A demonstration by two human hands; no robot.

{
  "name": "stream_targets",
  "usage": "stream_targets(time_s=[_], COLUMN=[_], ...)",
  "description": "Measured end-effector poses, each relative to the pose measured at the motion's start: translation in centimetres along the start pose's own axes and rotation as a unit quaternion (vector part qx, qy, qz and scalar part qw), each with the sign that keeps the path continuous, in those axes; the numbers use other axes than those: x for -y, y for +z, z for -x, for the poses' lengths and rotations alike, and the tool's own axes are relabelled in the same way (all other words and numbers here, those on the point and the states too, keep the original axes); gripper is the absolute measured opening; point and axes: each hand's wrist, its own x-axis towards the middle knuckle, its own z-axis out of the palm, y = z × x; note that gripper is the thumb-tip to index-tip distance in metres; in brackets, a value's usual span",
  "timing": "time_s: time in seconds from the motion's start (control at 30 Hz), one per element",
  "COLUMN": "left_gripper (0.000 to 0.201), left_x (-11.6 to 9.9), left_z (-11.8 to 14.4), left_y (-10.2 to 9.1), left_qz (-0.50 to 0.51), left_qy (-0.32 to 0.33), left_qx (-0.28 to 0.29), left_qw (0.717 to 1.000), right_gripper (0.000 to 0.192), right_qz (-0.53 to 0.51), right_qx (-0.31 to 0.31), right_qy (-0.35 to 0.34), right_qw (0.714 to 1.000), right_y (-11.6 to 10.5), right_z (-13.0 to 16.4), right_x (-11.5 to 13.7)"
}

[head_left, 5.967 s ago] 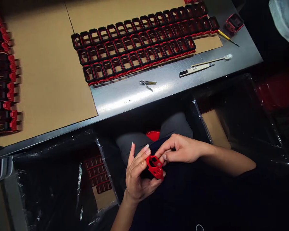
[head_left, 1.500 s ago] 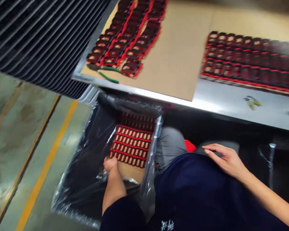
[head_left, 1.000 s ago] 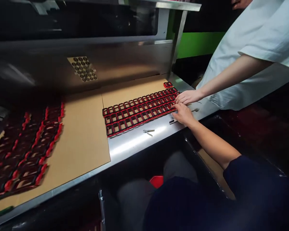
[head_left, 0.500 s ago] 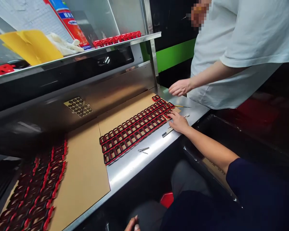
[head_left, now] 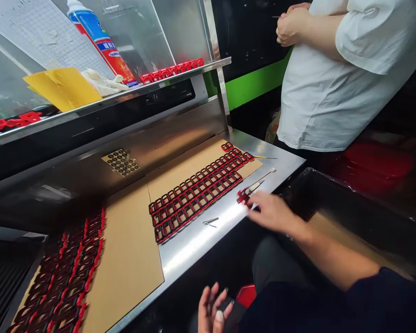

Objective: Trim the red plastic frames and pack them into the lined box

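My right hand (head_left: 272, 212) holds a small red and black frame part (head_left: 243, 198) by its fingertips, just above the front edge of the metal bench; motion blurs it. Low in the view, my left hand (head_left: 214, 307) is raised over my lap, fingers apart and holding nothing. Rows of matching red and black frames (head_left: 197, 192) lie on brown cardboard beyond my right hand. Beside that hand are a white-tipped swab (head_left: 266, 174) and a slim tool (head_left: 254, 186) whose kind I cannot make out. Small metal nippers (head_left: 211, 221) rest farther left on the bare metal.
More frames (head_left: 65, 268) cover the left end of the cardboard (head_left: 131, 249). A shelf (head_left: 152, 85) above carries a spray can (head_left: 100, 41), a yellow paper (head_left: 62, 88) and gloves (head_left: 104, 82). A person in a white shirt (head_left: 319, 97) stands at right, hands together.
My right hand has drawn back from the rows toward me with one frame part in it. My left hand has risen into view. The other person's lowered hand has moved up from the bench.
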Motion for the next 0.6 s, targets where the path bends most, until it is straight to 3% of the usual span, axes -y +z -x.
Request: stream_targets(time_s=[0.07, 0.17, 0.3, 0.47, 0.53, 0.6], left_gripper=[0.074, 0.065, 0.047, 0.044, 0.043, 0.044], left_x=[-1.2, -2.8, -3.8, -3.8, -3.9, -4.1], left_z=[0.1, 0.5, 1.7, 3.3, 3.6, 3.9], left_y=[2.5, 4.7, 4.5, 4.4, 4.4, 4.0], left_qz=[0.075, 0.084, 0.085, 0.061, 0.063, 0.069], left_qy=[-0.036, -0.128, -0.163, -0.188, -0.2, -0.204], left_qx=[0.017, 0.023, 0.014, 0.052, 0.054, 0.056], left_qw=[0.996, 0.988, 0.983, 0.979, 0.976, 0.975], right_gripper=[0.024, 0.031, 0.037, 0.041, 0.047, 0.045], right_qz=[-0.045, -0.056, -0.058, -0.075, -0.132, -0.232], right_qx=[0.116, 0.241, 0.275, 0.33, 0.351, 0.373], right_qy=[-0.158, -0.248, -0.267, -0.345, -0.314, -0.234], right_qw=[0.98, 0.937, 0.922, 0.876, 0.872, 0.867], right_y=[2.1, 5.0, 6.4, 5.0, 4.1, 3.7], right_z=[4.5, 8.7, 9.7, 9.5, 9.1, 8.2], right_x=[3.3, 6.5, 7.1, 6.6, 6.0, 4.9])
